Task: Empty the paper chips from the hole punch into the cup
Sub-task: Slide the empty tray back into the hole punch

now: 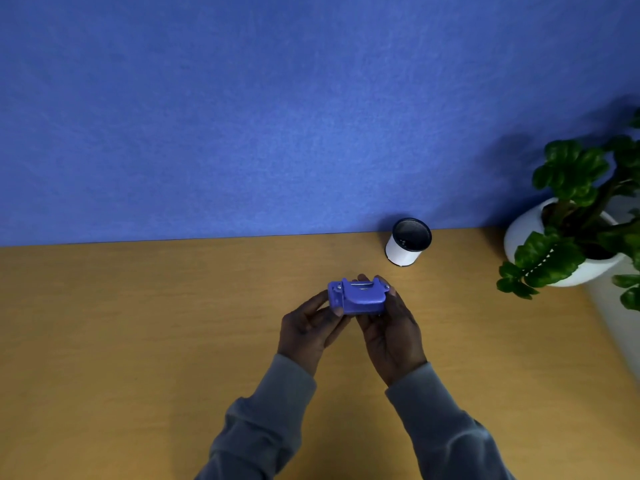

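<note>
A small blue hole punch (358,296) is held above the wooden desk (138,341), near its middle. My left hand (306,332) grips its left end with thumb and fingers. My right hand (391,329) wraps around its right end and underside. A white cup (405,249) with a dark inside stands upright at the back of the desk, beyond and to the right of the punch. A few white specks show inside the cup. Both hands are well short of it.
A blue felt partition (277,116) rises along the desk's far edge. A leafy green plant (571,216) in a white pot (519,237) stands at the right, past the cup. The desk's right edge runs diagonally below the pot.
</note>
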A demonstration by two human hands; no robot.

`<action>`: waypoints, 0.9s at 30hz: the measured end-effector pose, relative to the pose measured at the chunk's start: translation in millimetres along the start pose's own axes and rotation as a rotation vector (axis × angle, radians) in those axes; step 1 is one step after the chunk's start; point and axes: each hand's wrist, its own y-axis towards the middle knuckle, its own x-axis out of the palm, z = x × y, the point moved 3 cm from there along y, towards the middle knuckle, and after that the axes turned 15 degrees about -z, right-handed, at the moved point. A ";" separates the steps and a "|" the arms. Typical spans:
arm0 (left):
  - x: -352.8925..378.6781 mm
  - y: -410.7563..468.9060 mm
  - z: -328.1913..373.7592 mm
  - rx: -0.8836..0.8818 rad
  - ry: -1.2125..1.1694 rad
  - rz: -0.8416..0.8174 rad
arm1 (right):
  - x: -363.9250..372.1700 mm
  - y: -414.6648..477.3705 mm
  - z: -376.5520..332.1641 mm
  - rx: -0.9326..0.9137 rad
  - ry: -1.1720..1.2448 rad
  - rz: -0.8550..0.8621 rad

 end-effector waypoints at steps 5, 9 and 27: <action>-8.7 2.0 4.7 -0.023 0.016 -0.034 | 1.7 1.2 -8.7 0.038 0.003 -0.090; -12.6 3.0 6.0 -0.044 0.124 -0.091 | 5.1 3.5 -11.4 0.037 -0.009 -0.131; -15.8 7.9 10.9 -0.056 -0.011 -0.063 | -0.3 9.5 -11.6 0.049 -0.081 -0.139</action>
